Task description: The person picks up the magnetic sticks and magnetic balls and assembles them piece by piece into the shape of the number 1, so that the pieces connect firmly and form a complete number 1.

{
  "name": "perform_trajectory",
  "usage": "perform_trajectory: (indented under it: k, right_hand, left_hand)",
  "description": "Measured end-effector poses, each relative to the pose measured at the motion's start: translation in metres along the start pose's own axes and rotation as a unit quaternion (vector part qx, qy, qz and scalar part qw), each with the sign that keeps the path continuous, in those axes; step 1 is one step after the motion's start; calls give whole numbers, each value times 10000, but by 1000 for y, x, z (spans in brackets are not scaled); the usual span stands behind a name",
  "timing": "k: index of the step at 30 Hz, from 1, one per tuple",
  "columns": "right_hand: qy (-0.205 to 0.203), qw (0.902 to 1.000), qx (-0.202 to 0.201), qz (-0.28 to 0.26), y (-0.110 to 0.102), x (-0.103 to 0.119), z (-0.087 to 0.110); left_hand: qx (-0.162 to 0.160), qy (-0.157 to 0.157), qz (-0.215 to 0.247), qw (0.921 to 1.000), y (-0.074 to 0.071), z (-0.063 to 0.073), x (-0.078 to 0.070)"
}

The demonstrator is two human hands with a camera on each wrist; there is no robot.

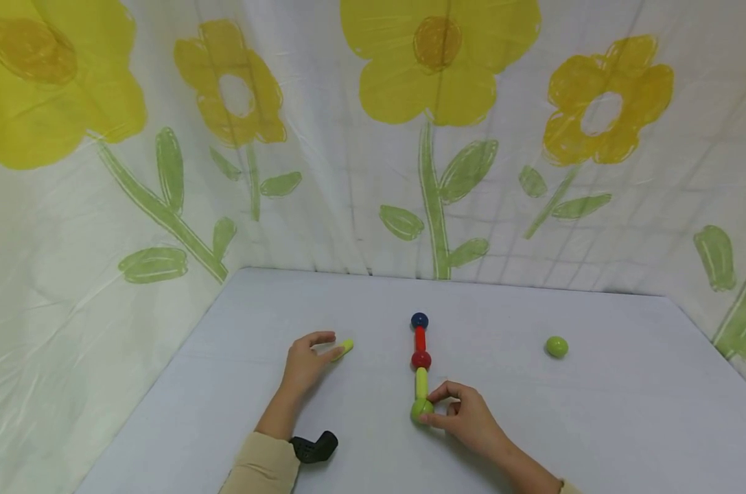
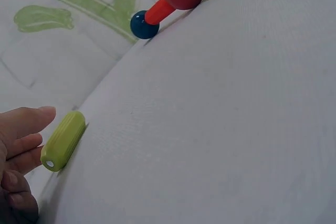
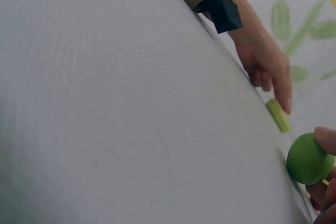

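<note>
A line of toy balls and rods lies on the table: dark blue ball (image 1: pixel 419 320), red rod (image 1: pixel 420 339), red ball (image 1: pixel 421 360), yellow-green rod (image 1: pixel 421 383) and green ball (image 1: pixel 419 410). My right hand (image 1: pixel 468 420) pinches that green ball between thumb and index finger at the line's near end. Left of the line, my left hand (image 1: pixel 306 363) is beside a loose yellow-green rod (image 2: pixel 64 141). Its thumb seems to touch the rod, while the index finger stays apart from it. The rod's visible end has a small pale spot in the left wrist view.
Another green ball (image 1: pixel 556 346) sits alone on the right side of the white table (image 1: pixel 595 425). A black device (image 1: pixel 314 447) is strapped at the left wrist, by the beige sleeve. Behind the table hangs a white curtain (image 1: pixel 323 226) with yellow flowers.
</note>
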State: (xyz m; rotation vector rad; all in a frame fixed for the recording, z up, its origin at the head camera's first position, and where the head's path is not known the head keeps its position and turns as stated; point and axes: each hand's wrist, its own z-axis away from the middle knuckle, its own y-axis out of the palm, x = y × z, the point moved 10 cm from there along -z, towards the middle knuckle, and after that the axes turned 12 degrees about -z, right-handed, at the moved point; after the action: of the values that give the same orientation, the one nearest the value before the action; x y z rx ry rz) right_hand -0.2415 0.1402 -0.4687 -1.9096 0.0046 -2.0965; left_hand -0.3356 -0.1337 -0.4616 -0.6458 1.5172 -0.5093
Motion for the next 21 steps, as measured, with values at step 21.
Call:
perform_trajectory:
  k: [21]
  right_hand:
    - [33,9999,31,-121,0,-1,2]
  left_hand:
    - [-278,186,-546,9979,1,6,-10]
